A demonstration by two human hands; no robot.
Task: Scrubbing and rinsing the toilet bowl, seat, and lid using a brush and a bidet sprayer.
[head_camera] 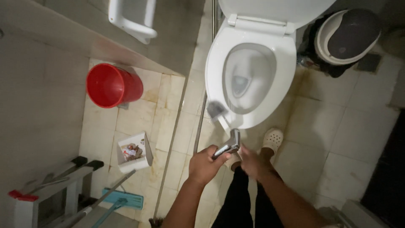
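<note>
tiled floor (139,114), toilet (278,80), left hand (205,162) gripping sprayer (228,145)

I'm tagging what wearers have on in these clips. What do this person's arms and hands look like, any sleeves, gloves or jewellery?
Both forearms are bare to the frame's bottom edge, with no sleeves showing. The left hand and right hand wear no gloves, and no watch, ring or bracelet is visible, though the dim light could hide small items.

Left hand (205,164) fisted in a closed grip, right hand (252,162) curled alongside, forearms extended
</note>
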